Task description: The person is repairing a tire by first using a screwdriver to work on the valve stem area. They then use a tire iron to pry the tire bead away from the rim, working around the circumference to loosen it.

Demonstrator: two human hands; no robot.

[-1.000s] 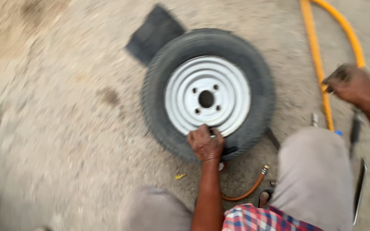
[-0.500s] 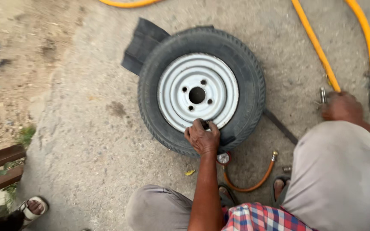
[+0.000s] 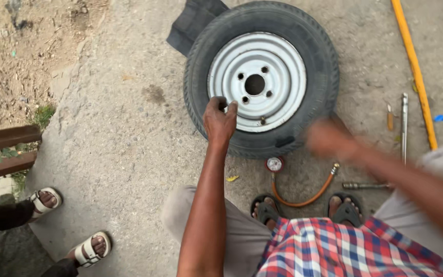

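Grey concrete ground point(image 3: 119, 154) is carrying a wheel point(image 3: 260, 77) lying flat, outdoors beside bare dirt. Left hand point(image 3: 219, 119) is resting on the steel rim's near edge, grip curled narrow over it. Right hand point(image 3: 329, 139) is blurring at the tyre's right; grip state unreadable. Pressure gauge point(image 3: 275, 164) is lying just behind both.

The left hand point(image 3: 220, 119) reaches straight forward on an extended bare forearm, back of the hand up, fingers curled downward in a loose grip. The right hand point(image 3: 329, 139) comes in from the right side, blurred, its finger pose too smeared to tell.
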